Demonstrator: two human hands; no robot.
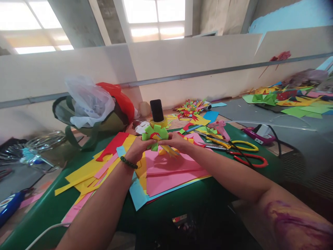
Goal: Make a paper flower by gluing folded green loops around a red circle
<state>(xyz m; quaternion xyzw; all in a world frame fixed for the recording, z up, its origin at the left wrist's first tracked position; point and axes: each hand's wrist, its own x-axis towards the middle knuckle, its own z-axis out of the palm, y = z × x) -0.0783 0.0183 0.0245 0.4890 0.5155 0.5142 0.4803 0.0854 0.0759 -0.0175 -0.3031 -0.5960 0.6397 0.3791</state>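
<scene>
A paper flower (161,133) with green petals and a red and yellow middle is held up between my two hands. My left hand (139,146) pinches it from the left, and a dark green bead bracelet circles that wrist. From the right, my right hand (175,141) grips its centre with fingers closed. Yellow strips (169,151) hang below the flower. Under the hands lies a stack of pink sheets (166,180), with light blue and yellow sheets beneath it. Fingertip detail behind the petals is hidden.
Yellow-handled scissors (244,146), red-handled scissors (253,160) and a pink glue gun (220,129) lie at the right. A phone (156,110) stands upright behind the flower. Cut yellow strips (85,173) cover the left side. A bag (114,118) with plastic bags sits at the back left.
</scene>
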